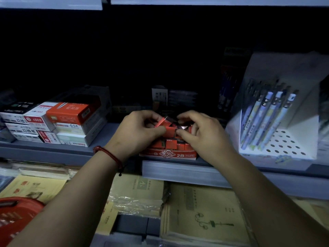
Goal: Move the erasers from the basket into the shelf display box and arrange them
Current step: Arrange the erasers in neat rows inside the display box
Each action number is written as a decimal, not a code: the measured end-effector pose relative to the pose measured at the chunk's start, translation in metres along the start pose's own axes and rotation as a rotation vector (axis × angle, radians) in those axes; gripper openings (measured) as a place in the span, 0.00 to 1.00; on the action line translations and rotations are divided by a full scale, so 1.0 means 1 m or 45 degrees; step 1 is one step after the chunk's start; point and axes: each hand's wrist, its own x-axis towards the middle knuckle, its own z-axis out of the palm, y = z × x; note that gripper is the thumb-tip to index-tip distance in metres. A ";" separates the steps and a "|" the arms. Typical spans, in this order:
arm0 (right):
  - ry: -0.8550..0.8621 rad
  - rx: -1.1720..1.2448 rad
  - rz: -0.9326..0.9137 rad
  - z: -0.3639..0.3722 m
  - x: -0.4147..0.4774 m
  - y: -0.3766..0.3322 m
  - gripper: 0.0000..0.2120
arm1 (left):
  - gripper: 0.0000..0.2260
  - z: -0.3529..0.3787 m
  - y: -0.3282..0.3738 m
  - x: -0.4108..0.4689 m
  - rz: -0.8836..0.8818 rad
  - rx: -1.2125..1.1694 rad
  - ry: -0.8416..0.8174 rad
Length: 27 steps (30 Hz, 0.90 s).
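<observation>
A red display box (168, 155) marked 2B stands at the front of the grey shelf (71, 152), filled with several red-wrapped erasers (170, 143). Above the box, my left hand (137, 130) pinches a red eraser (162, 122) between thumb and fingers. My right hand (199, 130) has its fingers curled onto another red eraser (185, 128) at the top of the pile. The red basket (16, 220) sits at the lower left corner, its inside mostly out of view.
Stacked red and white pen boxes (67, 120) stand left of the display box. A white perforated stand with pens (274, 122) stands to the right. Paper notebooks in plastic wrap (201, 211) lie on the lower shelf. The shelf back is dark.
</observation>
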 end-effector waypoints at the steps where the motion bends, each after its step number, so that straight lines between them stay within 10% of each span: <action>1: -0.007 0.038 -0.008 0.001 0.000 0.000 0.13 | 0.09 0.000 -0.001 0.001 -0.005 -0.030 -0.003; 15: 0.095 0.586 0.307 0.002 0.004 0.010 0.05 | 0.07 0.007 0.007 0.000 -0.075 -0.342 0.158; 27: 0.271 0.887 0.355 -0.003 0.001 0.006 0.03 | 0.10 0.021 0.015 -0.003 0.154 0.275 0.036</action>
